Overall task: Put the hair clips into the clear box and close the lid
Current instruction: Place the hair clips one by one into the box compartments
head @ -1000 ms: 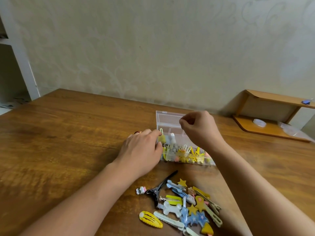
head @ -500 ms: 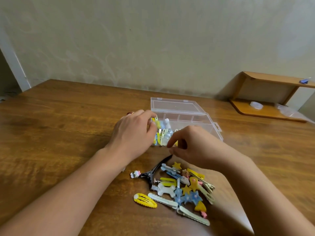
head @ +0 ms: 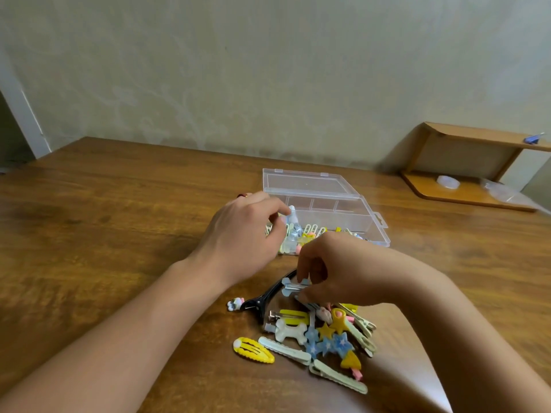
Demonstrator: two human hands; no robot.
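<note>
A clear box [head: 366, 222] with its lid [head: 307, 184] lying open behind it stands on the wooden table [head: 119, 219]. Several clips fill its near compartments. My left hand [head: 241, 238] rests at the box's left end, fingers curled at a clip there; the hold itself is hidden. My right hand [head: 337, 269] is just in front of the box and pinches a pale blue bone-shaped clip [head: 293, 287] above the pile. The loose pile of hair clips [head: 316, 335] lies nearer me: a black clip [head: 262, 301], a white bone clip [head: 290, 331], a yellow snap clip [head: 253, 350], blue stars.
A low wooden shelf [head: 465, 186] stands at the back right against the wall, with a roll of tape [head: 448, 182] and clear plastic on it. A small red object [head: 242, 195] peeks out behind my left hand. The wall runs along the table's far edge.
My right hand came back from over the box to the pile and now pinches the pale blue bone clip. My left hand stayed at the box's left end.
</note>
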